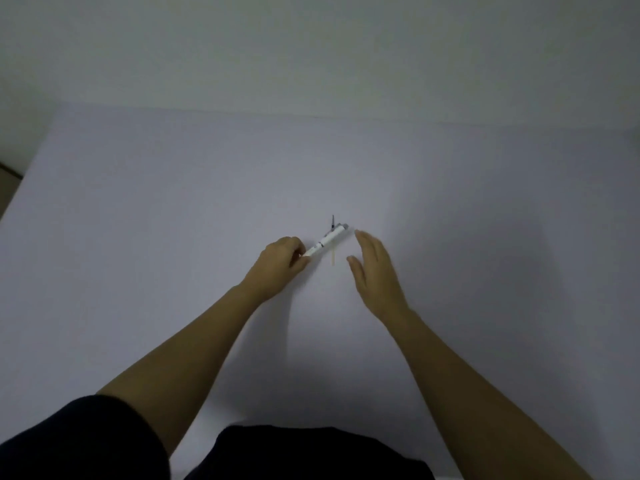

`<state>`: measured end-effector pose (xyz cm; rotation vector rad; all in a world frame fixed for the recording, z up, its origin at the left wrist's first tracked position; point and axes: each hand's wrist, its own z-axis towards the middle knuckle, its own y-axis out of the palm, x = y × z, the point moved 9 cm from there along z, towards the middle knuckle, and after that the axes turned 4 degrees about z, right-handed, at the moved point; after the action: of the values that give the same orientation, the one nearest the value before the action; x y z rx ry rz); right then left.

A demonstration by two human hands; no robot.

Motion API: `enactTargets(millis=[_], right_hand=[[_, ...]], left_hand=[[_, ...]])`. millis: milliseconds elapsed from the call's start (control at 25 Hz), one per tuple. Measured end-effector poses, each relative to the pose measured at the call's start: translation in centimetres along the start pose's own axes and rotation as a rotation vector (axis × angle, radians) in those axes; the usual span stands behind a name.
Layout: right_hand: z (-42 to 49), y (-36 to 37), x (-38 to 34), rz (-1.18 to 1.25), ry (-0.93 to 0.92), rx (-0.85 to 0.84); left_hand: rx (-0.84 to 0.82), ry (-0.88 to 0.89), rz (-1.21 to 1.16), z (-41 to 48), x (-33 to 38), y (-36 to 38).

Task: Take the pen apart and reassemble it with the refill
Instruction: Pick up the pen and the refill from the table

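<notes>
Two bare forearms reach out from dark sleeves at the near edge, over a plain, matte, pale grey counter (173, 209). Nearest of the working parts, the right hand (375, 268) hovers flat with its fingers spread and nothing in it, just beside the pen's far end but not touching it. The left hand (282, 259) is curled closed around the near end of the slim white plastic pen barrel (327, 241), which slants up and away to the right. Beneath the barrel lies a thin, pale yellowish refill tube (333, 258), and past the barrel's far end a small dark pointed piece (333, 221) juts up; it is too small to tell whether it belongs to the refill or to the pen's tip.

My judgement is that the main risk is the smooth, round parts rolling away if the empty hand brushes them. The thin tube looks light enough to be flicked aside. A one-ended grip could also let the barrel pivot and knock the loose pieces out of reach.
</notes>
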<state>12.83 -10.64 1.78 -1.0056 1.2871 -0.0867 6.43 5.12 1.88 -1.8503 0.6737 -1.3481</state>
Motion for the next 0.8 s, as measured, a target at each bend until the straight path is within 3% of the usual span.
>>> enactTargets(millis=[160, 360, 800], right_hand=[[0.9, -1.1, -2.2, 0.025, -0.065, -0.162], [-0.1, 0.2, -3.2, -0.126, -0.13, -0.405], [-1.3, -2.1, -6.4, -0.094, -0.328, -0.192]], left_hand=[[-0.06, 0.26, 0.092, -2.1, 2.7, -2.0], [-0.03, 0.353, 0.075, -3.3, 4.7, -3.3], [0.056, 0.37, 0.032, -4.3, 6.3, -3.7]])
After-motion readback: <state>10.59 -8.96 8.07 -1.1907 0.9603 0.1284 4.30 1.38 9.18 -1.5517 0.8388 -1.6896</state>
